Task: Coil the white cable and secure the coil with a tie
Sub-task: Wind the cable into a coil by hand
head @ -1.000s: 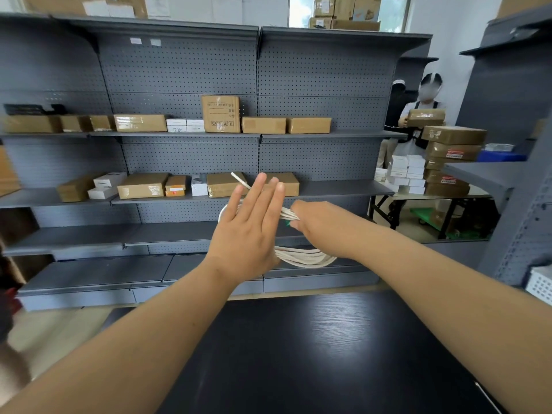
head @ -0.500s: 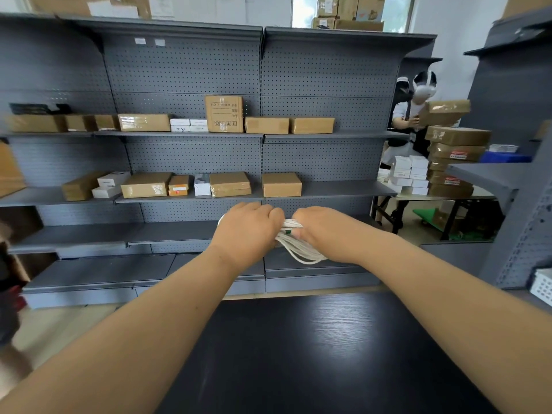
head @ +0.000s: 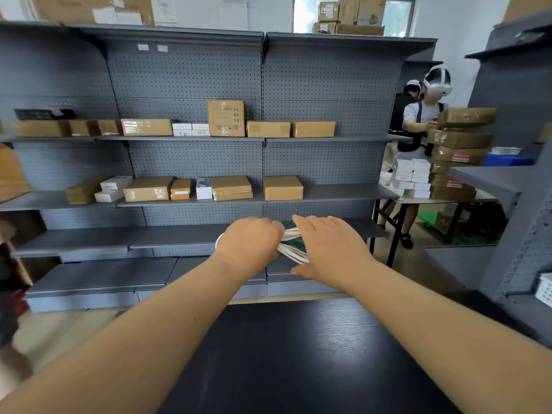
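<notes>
While the left hand [head: 249, 246], spread flat a second ago, now curls tight round the white cable [head: 292, 253], the right hand [head: 331, 252] has loosened from its fist of half a second ago and lies with fingers straight across the bundle. The coil is held in the air between the two hands, beyond the far edge of the dark counter [head: 298, 354]. A sliver of green [head: 294, 244] shows among the strands, perhaps the tie. Coiling looks finished; securing seems under way.
</notes>
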A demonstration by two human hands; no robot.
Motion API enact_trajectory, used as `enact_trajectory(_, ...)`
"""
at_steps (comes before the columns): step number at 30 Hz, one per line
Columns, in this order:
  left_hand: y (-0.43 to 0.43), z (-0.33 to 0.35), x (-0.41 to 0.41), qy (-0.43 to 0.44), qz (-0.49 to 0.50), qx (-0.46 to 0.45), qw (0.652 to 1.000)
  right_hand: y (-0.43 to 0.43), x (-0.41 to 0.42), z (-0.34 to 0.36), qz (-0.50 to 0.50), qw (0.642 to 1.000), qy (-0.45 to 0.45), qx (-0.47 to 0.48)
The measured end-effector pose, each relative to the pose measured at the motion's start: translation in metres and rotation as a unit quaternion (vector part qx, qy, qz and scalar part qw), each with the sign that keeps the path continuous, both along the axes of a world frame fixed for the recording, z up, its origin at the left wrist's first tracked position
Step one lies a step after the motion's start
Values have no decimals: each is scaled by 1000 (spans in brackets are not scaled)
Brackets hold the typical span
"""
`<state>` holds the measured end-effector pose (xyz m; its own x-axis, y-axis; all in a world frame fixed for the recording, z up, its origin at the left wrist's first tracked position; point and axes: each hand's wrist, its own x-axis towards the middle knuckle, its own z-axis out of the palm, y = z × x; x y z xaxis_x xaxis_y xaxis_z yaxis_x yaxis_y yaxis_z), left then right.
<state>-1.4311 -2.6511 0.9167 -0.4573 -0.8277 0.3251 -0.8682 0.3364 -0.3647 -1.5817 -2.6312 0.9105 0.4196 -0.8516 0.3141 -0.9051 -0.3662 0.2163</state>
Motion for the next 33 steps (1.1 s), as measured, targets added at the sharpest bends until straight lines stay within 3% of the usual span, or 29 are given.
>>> enact_trajectory(7, 7, -7, 1, 4, -22, -7, 1000, -10, -8, -12, 36, 997, -66, -25)
enact_trajectory(14, 9, -20, -4, 0, -29, 28, 999, -18, -20, -26, 65, 993, 10, -99)
enact_trajectory(19, 2, -28, -9, -15, -24, 48, 998, -14, -19, -25, 54, 998, -22, -31)
enact_trajectory(24, -1, -33, -6, -5, 6, 79, 997, -3, -21, -13, 6, 997, 5, 74)
enact_trajectory(33, 2, -33, -14, -24, -15, 66, 997, -9, -9, -31, -16, 997, -55, 59)
